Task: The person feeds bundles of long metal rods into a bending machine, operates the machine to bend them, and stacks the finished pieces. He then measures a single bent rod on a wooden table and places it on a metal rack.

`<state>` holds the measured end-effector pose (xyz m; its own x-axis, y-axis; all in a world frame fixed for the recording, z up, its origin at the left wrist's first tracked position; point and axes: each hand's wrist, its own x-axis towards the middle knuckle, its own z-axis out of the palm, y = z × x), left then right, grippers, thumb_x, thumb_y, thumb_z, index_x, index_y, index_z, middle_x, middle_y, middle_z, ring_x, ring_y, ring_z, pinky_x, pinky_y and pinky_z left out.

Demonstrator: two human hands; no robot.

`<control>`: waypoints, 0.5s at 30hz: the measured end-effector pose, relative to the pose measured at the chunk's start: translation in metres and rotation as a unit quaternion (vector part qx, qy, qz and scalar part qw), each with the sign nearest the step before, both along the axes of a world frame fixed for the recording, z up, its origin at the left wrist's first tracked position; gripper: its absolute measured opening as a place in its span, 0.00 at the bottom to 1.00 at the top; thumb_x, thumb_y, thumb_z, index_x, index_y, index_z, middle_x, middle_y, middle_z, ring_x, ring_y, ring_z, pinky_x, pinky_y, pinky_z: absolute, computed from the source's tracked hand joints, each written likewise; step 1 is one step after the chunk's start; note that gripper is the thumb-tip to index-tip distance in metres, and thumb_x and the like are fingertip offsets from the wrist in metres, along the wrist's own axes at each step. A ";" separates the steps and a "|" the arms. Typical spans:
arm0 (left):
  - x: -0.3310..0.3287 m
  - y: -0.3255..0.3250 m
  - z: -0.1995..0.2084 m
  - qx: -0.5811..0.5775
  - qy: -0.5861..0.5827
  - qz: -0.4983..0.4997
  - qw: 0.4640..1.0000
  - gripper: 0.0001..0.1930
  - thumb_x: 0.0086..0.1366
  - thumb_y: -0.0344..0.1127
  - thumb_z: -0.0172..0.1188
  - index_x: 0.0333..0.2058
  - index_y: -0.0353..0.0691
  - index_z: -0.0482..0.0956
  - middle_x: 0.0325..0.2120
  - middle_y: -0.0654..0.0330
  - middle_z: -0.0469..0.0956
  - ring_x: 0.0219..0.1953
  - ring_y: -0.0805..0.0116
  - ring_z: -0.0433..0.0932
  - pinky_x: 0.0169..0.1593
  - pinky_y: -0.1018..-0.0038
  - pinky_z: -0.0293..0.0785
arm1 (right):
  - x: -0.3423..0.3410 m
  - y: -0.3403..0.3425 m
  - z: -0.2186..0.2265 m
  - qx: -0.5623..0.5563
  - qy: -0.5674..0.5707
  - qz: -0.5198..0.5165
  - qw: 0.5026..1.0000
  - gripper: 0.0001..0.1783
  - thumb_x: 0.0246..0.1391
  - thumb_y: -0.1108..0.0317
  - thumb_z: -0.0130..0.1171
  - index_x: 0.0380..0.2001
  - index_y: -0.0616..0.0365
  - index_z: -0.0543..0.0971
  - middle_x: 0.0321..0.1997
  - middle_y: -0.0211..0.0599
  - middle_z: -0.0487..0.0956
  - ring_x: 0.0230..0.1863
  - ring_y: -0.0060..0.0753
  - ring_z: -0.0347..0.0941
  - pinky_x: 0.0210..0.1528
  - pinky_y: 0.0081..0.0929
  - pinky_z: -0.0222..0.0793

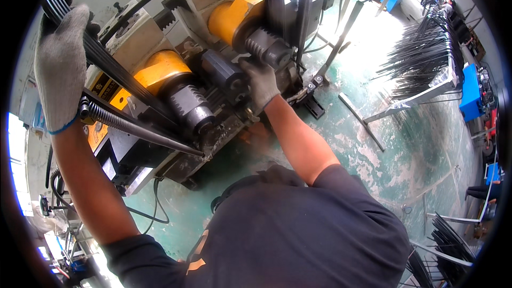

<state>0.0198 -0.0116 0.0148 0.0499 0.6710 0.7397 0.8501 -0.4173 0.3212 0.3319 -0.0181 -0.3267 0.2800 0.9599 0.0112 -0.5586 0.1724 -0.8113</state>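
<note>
Two gloved hands were at a machine. The left hand (pixel 61 69), between nine and ten o'clock, was closed around one bundle of thin black rods (pixel 120 76), which slanted inward toward the centre. The right hand (pixel 262 84), at twelve o'clock just above the centre, was bent against a dark faceted block (pixel 220 72); whether it gripped this or merely touched it, I could not tell.

Two yellow housings (pixel 162 69) showed, at ten and near twelve o'clock, each with a toothed dark cylinder (pixel 189 105) on its front. One coil spring (pixel 122 126) lay at nine o'clock. Two stacks of black rods (pixel 418 56) stood off to the side, at two and four o'clock.

The left fingers were mostly hidden behind the glove's back, and the rods in the bundle overlapped too closely to count. A second upright bundle (pixel 273 2) at twelve o'clock was cut off by the upper edge, and the four o'clock stack ran into the dark rim.
</note>
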 end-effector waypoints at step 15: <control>0.009 -0.009 0.005 0.033 0.015 -0.044 0.998 0.22 0.73 0.52 0.64 0.49 0.36 0.87 0.41 0.53 0.89 0.47 0.64 0.88 0.58 0.66 0.78 | -0.003 -0.003 0.009 -0.018 0.003 -0.011 1.000 0.18 0.59 0.73 0.69 0.51 0.68 0.80 0.44 0.36 0.84 0.43 0.26 0.79 0.44 0.29 0.77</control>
<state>0.0285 -0.0210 0.0200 0.1296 0.6135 0.7790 0.8175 -0.5107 0.2662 0.3286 -0.0214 -0.3177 0.3019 0.9530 -0.0241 -0.5591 0.1565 -0.8142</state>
